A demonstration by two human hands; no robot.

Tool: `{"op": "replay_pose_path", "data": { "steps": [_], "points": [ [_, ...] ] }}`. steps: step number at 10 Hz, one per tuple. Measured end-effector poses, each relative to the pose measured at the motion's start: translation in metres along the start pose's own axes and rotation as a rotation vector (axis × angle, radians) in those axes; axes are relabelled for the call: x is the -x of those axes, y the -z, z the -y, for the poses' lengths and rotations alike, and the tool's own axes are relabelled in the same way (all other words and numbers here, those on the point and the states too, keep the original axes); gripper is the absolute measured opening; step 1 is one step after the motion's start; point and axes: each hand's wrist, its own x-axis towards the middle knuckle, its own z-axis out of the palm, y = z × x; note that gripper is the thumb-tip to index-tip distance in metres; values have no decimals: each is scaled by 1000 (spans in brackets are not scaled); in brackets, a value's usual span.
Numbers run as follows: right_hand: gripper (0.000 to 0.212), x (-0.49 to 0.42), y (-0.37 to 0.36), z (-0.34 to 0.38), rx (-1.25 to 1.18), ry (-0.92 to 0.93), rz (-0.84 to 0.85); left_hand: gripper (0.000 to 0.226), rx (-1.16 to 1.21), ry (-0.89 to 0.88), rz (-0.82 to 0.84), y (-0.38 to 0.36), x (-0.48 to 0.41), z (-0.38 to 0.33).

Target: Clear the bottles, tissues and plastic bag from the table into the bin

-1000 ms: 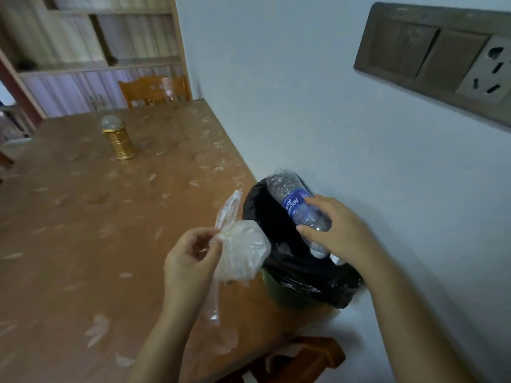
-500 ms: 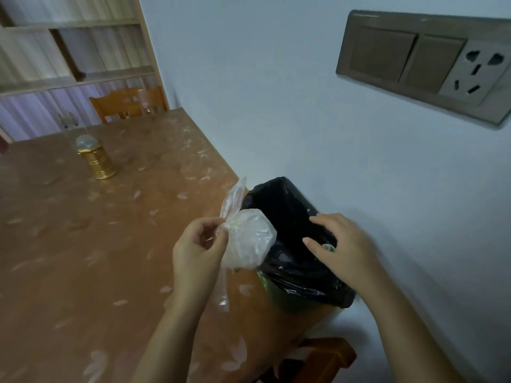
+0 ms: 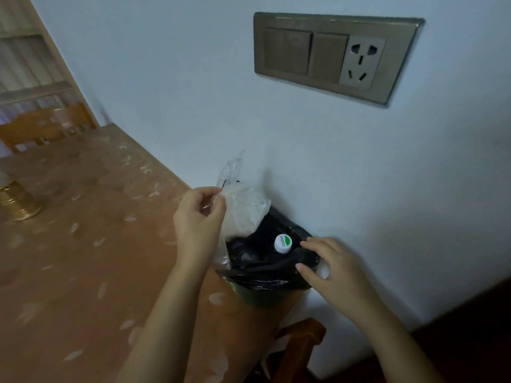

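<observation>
A small green bin with a black liner (image 3: 265, 275) stands at the table's near right corner, against the wall. A bottle's white and green cap (image 3: 283, 242) shows inside it. My left hand (image 3: 200, 217) pinches a clear plastic bag (image 3: 243, 208) that bulges with something white, holding it over the bin's left rim. My right hand (image 3: 331, 265) rests with spread fingers on the liner's right edge and holds nothing.
The brown table (image 3: 83, 258) has a flower-patterned cover. A gold container (image 3: 16, 201) stands at its left. A wooden chair (image 3: 41, 128) is at the far end, another chair back (image 3: 301, 344) below the bin. A switch and socket panel (image 3: 331, 56) is on the wall.
My right hand dropped the blue-labelled bottle into the bin and now rests empty on the liner's rim. My left hand carried the plastic bag rightward, over the bin.
</observation>
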Motion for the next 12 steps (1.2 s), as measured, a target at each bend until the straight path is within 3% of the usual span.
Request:
{"op": "replay_pose_path", "data": {
  "steps": [2, 4, 6, 7, 12],
  "points": [
    [35, 3, 7, -6, 20, -13, -51, 11, -140, -51, 97, -28, -5, 15],
    [35, 4, 4, -10, 19, -38, -45, 12, -411, -167, 363, -35, 3, 45],
    [35, 4, -2, -8, 11, -46, -40, 30, -557, -162, 520, -27, 21, 57],
    [36, 5, -4, -6, 8, -44, -32, 40, -631, -183, 551, -22, 28, 55],
    [41, 21, -15, 24, 84, -1, 2, 36, -677, -402, 415, 18, 77, 35]
  ]
}}
